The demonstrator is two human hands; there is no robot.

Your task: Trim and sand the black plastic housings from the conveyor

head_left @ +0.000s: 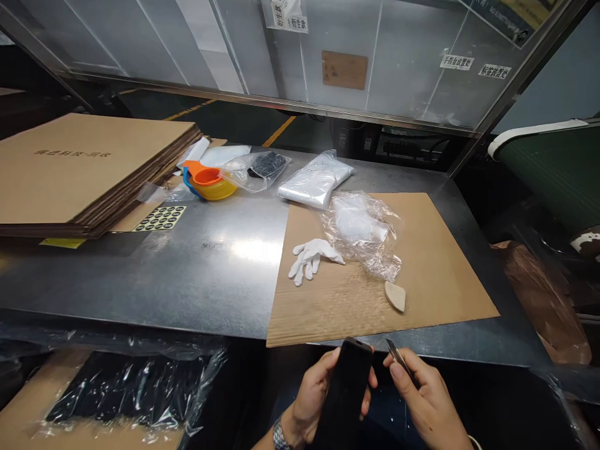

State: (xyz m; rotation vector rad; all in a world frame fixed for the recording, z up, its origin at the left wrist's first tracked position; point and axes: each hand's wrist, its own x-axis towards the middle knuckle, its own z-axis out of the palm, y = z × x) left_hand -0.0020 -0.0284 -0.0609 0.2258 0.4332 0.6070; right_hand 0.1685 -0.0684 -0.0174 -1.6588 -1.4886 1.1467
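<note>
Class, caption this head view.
Left hand holds a black phone, right hand a small blade, before a workbench.

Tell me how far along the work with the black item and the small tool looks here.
Early. Laid out: a white glove and a tan wedge on the cardboard sheet. In hand: the left hand holds a black slab, the right hand a thin metal tool, apart from it. The flat cartons remain unfolded.

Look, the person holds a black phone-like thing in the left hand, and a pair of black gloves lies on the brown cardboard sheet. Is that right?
Not quite. The gloves on the cardboard sheet are white, not black, as the head view shows. The rest fits: the left hand holds the black phone-like thing, while the right hand grips a small thin tool.
</note>
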